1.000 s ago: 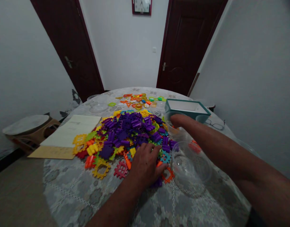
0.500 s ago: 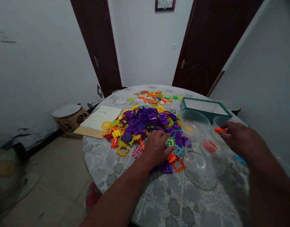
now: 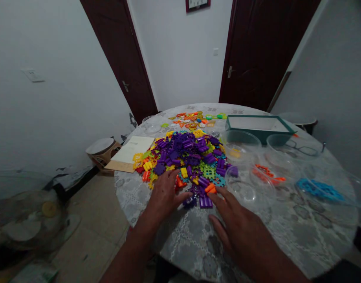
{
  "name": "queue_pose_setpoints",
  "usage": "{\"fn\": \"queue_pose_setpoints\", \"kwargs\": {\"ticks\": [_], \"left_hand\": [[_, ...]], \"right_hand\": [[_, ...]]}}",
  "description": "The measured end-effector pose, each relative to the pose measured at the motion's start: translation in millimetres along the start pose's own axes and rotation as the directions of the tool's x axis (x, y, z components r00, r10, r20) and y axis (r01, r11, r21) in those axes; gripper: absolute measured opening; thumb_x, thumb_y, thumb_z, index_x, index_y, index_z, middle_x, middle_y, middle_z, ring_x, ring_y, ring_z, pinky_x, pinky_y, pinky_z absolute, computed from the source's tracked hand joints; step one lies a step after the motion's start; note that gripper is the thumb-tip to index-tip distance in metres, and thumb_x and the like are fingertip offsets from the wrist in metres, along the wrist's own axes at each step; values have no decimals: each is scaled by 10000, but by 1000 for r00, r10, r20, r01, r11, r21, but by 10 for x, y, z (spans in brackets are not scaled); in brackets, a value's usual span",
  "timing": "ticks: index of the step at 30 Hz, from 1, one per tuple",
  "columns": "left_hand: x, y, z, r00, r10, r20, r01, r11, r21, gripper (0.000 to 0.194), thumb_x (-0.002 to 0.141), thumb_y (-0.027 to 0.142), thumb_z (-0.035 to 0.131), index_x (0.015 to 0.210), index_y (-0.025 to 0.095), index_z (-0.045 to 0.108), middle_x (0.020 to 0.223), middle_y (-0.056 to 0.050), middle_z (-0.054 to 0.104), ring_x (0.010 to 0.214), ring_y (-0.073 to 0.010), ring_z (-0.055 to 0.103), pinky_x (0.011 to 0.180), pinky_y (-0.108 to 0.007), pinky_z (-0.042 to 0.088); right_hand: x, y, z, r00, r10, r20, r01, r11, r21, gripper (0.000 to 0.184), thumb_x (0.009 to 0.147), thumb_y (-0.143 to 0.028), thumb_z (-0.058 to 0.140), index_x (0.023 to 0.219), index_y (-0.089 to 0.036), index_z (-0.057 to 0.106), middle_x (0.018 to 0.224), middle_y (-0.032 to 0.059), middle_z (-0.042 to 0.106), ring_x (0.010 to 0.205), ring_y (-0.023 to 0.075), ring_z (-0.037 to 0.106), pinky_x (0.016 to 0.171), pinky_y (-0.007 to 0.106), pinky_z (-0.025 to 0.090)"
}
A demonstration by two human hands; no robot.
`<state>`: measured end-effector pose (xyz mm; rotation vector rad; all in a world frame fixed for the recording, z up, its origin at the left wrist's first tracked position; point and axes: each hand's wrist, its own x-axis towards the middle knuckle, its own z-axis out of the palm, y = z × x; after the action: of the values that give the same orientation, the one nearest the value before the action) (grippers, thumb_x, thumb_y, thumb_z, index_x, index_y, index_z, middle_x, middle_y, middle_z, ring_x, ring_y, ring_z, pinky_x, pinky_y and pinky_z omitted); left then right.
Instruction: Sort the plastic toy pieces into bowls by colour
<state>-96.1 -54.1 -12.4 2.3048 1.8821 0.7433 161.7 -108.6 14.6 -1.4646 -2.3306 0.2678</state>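
The left hand (image 3: 163, 192) rests at the near edge of a heap of interlocking plastic toy pieces (image 3: 184, 147). Its fingers are spread and its thumb stands well apart from them; no piece is seen clamped between them. Red-orange pieces (image 3: 180, 182) lie just beside its fingertips, partly covered, so contact cannot be confirmed.

The right hand (image 3: 239, 218) has a wide gap between thumb and index finger. The index fingertip meets a small orange ribbed block (image 3: 210, 188); the thumb is clear of it, so the block is not gripped. A purple ribbed block (image 3: 206, 202) lies between the two hands, just nearer the wearer than the orange one.

The heap lies directly ahead of both hands, apparently to keep the mixed colours within reach. Beyond the right hand, orange pieces (image 3: 264, 171) show through clear plastic; which bowl holds them cannot be told. Farther right, blue pieces (image 3: 318, 190) form a separate group. This layout suggests separation by colour. The left hand's placement at the heap's edge probably keeps loose pieces from spreading across the tablecloth (image 3: 189, 243).
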Motion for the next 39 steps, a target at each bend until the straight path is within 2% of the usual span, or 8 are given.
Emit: {"fn": "queue_pose_setpoints", "kwargs": {"ticks": [4, 11, 15, 19, 25, 30, 34, 39], "left_hand": [[-152, -100, 147, 996, -66, 63, 62, 997, 51, 1021, 689, 555, 885, 1535, 219, 420, 1520, -216, 488, 1408, -403, 471, 1126, -587, 399], [-119, -30, 241, 989, -53, 136, 49, 998, 33, 1244, 523, 555, 962, 1572, 211, 389, 1514, -228, 480, 1401, -432, 451, 1144, -586, 376], [-110, -35, 333, 996, -21, 83, 19, 1000, 21, 1226, 532, 596, 944, 1565, 218, 403, 1486, -206, 497, 1377, -422, 454, 1145, -585, 367], [-89, -13, 399, 1000, -5, 18, 5, 1000, -14, 1192, 566, 615, 922, 1564, 226, 398, 1427, -192, 535, 1328, -408, 491, 1114, -592, 386], [-18, 42, 459, 998, -45, -39, 39, 990, -136, 1130, 629, 494, 928, 1571, 213, 372, 1394, -171, 561, 1330, -380, 511, 1112, -580, 405], [0, 87, 485, 995, -97, -6, 91, 954, -286, 963, 748, 360, 863, 1571, 242, 377, 1448, -162, 538, 1362, -345, 530, 1133, -541, 427], [12, 203, 528, 988, -149, -26, 132, 934, -332, 822, 825, 332, 800, 1545, 269, 409, 1457, -170, 545, 1368, -348, 536, 1125, -579, 441], [61, 340, 579, 978, -199, -57, 166, 919, -358, 841, 822, 353, 808, 1536, 270, 373, 1453, -178, 534, 1377, -342, 532, 1105, -603, 463]], "right_hand": [[77, -111, 382, 985, 156, 81, -142, 978, -153, 595, 923, -278, 621, 1506, -274, 505, 1642, 216, 372, 1117, 356, 726, 773, 416, 635], [208, 38, 609, 981, 188, 52, -174, 963, -208, 591, 947, -246, 630, 1514, -169, 486, 1551, 305, 444, 1254, 393, 648, 892, 433, 609], [259, 89, 685, 987, 158, 32, -151, 975, -164, 574, 973, -194, 571, 1535, -181, 453, 1548, 263, 445, 1256, 342, 642, 917, 388, 596], [294, 136, 688, 987, 156, 40, -152, 984, -93, 532, 992, -235, 560, 1515, -201, 471, 1496, 224, 478, 1186, 310, 668, 902, 371, 594], [327, 187, 661, 988, 153, -6, -153, 988, 14, 520, 996, -262, 571, 1504, -226, 463, 1462, 185, 504, 1169, 290, 666, 920, 368, 587], [353, 163, 630, 987, 162, 9, -161, 987, -14, 482, 997, -266, 578, 1469, -200, 503, 1452, 191, 510, 1137, 285, 682, 886, 354, 603], [364, 115, 631, 983, 183, 18, -181, 982, -55, 494, 1005, -275, 574, 1488, -227, 484, 1421, 167, 537, 1085, 269, 704, 819, 335, 616], [393, 68, 617, 981, 189, 51, -185, 980, -76, 478, 1004, -235, 566, 1477, -252, 504, 1444, 153, 534, 1103, 251, 705, 769, 288, 608]]}}
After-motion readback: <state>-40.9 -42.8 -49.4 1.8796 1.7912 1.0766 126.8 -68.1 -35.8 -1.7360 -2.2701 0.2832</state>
